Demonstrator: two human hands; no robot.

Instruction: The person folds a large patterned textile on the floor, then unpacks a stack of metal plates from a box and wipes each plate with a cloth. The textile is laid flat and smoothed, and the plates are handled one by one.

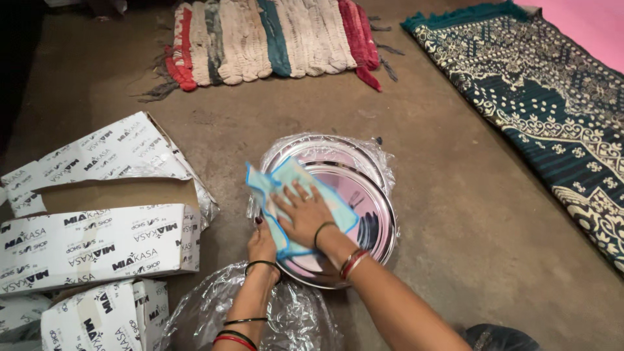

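A shiny round steel plate (374, 214) lies on the floor, overlapping a second steel plate (312, 151) that sits in clear plastic wrap behind it. My right hand (304, 213) presses flat on a light blue cloth (283, 179) spread over the front plate's left part. My left hand (262, 244) grips that plate's near-left rim, partly tucked under the cloth. Both wrists wear bangles.
White printed cardboard boxes (97, 240) stand at the left, one with an open flap (104, 153). Crumpled clear plastic (214, 312) lies near my left forearm. A striped rag rug (273, 39) lies at the back, a dark teal patterned mat (546, 110) at the right.
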